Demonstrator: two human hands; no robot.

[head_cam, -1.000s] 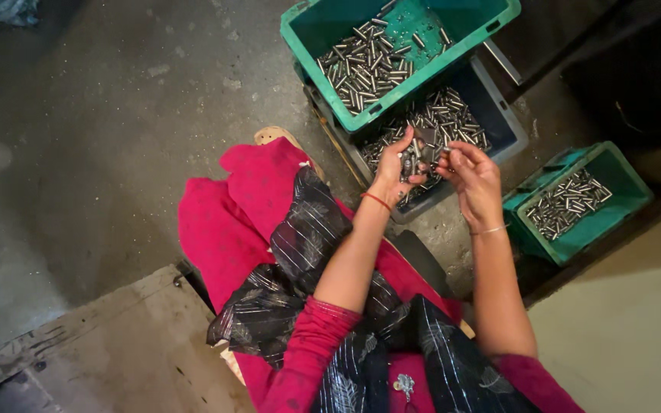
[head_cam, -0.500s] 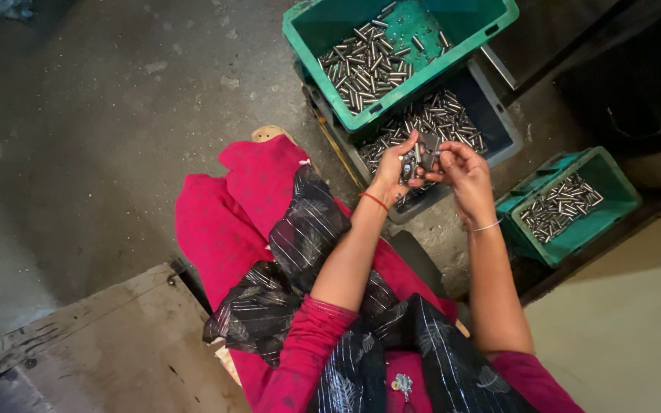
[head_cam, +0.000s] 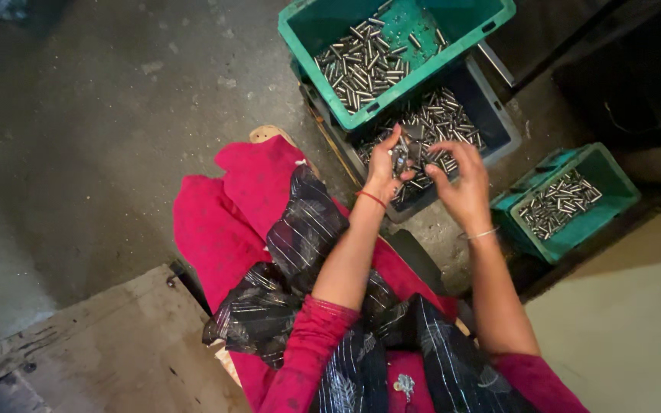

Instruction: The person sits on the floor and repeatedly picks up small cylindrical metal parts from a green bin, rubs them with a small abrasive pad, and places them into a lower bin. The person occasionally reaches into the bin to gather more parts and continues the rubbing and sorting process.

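The person sits on a concrete floor, seen from above, with both arms reaching toward the upper middle of the frame. The left hand, with a red thread bangle at the wrist, is closed around a small bunch of metal pins, held upright above the grey crate. The right hand, wearing a thin bracelet, sits just beside it with the fingers curled and spread, fingertips turned toward the pins; whether it pinches one of them cannot be told.

Below both hands lies a dark grey crate strewn with loose pins of the same kind. A large green crate rests tilted across its upper edge, at the top of the frame, with a heap of pins in its lower left corner. A smaller green crate with pins stands at the right edge, apart from the other two. A red garment and a dark patterned cloth cover the person's lap, and a worn wooden board fills the lower left.
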